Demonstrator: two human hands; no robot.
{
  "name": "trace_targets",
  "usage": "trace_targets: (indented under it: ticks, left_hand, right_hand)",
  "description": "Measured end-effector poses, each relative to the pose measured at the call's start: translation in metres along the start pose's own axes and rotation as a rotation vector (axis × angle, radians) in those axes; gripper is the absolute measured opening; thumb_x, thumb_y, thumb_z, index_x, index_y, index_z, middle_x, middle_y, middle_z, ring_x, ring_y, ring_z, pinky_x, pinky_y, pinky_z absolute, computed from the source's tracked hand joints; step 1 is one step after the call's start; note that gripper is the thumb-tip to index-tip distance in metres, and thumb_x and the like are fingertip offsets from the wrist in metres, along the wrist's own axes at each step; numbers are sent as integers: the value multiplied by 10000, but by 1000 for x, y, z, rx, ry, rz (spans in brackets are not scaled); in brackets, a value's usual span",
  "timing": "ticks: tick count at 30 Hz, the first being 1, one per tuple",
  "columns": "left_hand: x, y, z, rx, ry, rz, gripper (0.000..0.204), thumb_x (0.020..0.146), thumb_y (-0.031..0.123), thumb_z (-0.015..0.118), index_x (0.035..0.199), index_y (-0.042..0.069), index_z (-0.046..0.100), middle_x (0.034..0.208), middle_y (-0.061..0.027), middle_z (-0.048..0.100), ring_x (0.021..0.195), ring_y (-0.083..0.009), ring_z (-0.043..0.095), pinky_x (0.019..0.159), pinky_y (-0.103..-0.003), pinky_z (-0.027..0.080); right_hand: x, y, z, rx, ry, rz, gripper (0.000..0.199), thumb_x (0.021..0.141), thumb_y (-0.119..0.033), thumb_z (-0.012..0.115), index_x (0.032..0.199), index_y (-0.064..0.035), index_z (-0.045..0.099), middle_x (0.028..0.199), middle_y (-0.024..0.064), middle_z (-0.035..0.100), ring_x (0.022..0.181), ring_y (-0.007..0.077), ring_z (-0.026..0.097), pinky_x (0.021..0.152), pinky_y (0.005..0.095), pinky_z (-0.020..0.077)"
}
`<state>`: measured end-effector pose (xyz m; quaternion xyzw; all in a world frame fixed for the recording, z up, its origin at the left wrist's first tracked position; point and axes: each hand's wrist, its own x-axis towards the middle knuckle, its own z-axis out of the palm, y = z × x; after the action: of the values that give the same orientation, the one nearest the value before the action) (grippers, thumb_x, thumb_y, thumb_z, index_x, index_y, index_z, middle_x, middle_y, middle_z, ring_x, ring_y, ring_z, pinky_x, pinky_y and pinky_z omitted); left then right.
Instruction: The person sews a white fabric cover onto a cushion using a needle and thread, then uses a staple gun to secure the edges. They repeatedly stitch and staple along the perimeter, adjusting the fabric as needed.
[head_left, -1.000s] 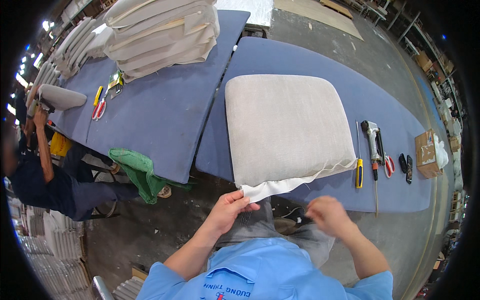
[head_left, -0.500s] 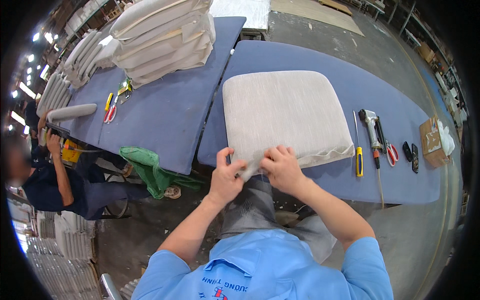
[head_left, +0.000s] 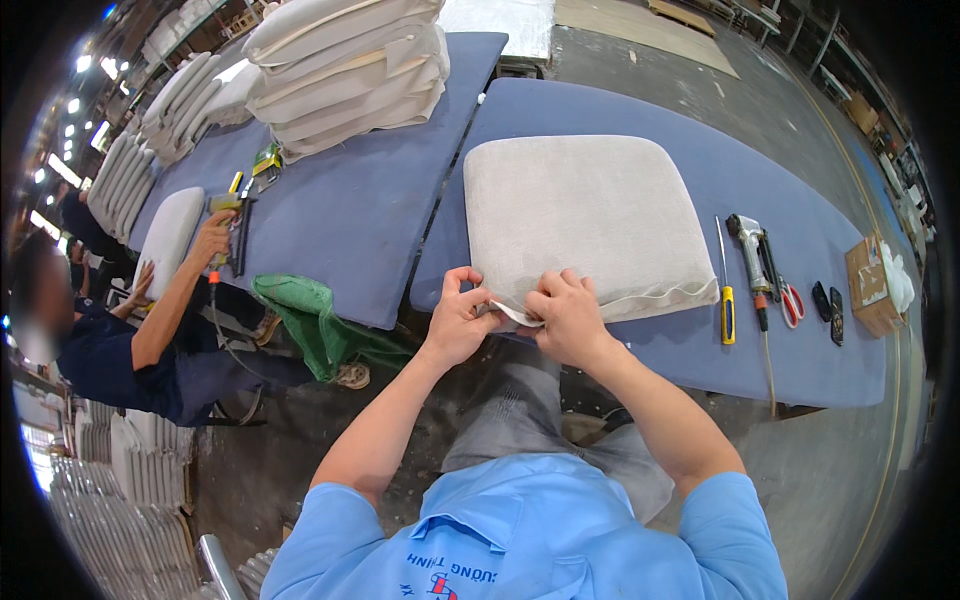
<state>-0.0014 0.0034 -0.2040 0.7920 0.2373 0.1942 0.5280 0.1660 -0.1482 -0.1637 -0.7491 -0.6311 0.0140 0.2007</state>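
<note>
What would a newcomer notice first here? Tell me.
The pale cushion in the middle stands out, left hand and right hand at its near edge. Next is the tall pile on the left table, then the screwdriver and scissors right of the cushion.

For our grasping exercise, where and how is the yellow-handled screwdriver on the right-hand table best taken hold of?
Probably by its thick yellow handle, the right hand coming, once free, from the near edge of the table: it lies flat, handle toward the person, thin shaft pointing away.
</note>
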Motion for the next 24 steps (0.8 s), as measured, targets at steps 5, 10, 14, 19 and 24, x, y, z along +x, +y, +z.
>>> trace_targets:
  ticks: [5, 10, 14, 19, 24]
  left_hand:
    - [-12, -1, 0, 125, 13, 166, 331, 844, 173, 874, 1086, 38, 693, 1508, -147, 371, 951, -231, 667, 808, -356, 585]
    - [-15, 6, 18, 389, 104, 265, 455, 821, 189, 883, 1145, 38, 601, 1668, -268, 263, 1300, -446, 610, 852, -456, 620]
    - [-11, 0, 5, 383, 20, 335, 459, 842, 146, 851, 1199, 47, 581, 1660, -254, 286, 1135, -418, 693, 801, -426, 626]
    - [-10, 4, -6, 388, -120, 244, 454, 841, 88, 822, 1232, 44, 595, 1659, -229, 310, 976, -370, 747, 774, -401, 626]
    - [-11, 2, -1, 479, -1, 373, 486, 819, 125, 845, 1230, 47, 598, 1651, -233, 318, 1007, -391, 744, 769, -422, 638]
  right_hand:
    - [6, 12, 3, 94, 7, 47, 224, 826, -299, 828, 851, -111, 710, 1014, 57, 656, 1030, 322, 612, 853, 497, 443]
    - [13, 21, -1, 195, -51, 31, 191, 866, -285, 796, 881, -106, 734, 1029, 75, 670, 1042, 341, 627, 882, 502, 465]
    - [17, 31, -6, 289, -124, 23, 200, 906, -290, 759, 904, -90, 753, 1038, 100, 674, 1062, 352, 628, 917, 494, 476]
    - [15, 33, -5, 309, -135, 45, 222, 923, -296, 739, 919, -76, 767, 1030, 126, 678, 1069, 362, 632, 930, 495, 479]
    - [16, 26, -8, 294, -107, 29, 199, 906, -271, 752, 912, -73, 769, 1007, 128, 680, 1053, 364, 638, 940, 496, 477]
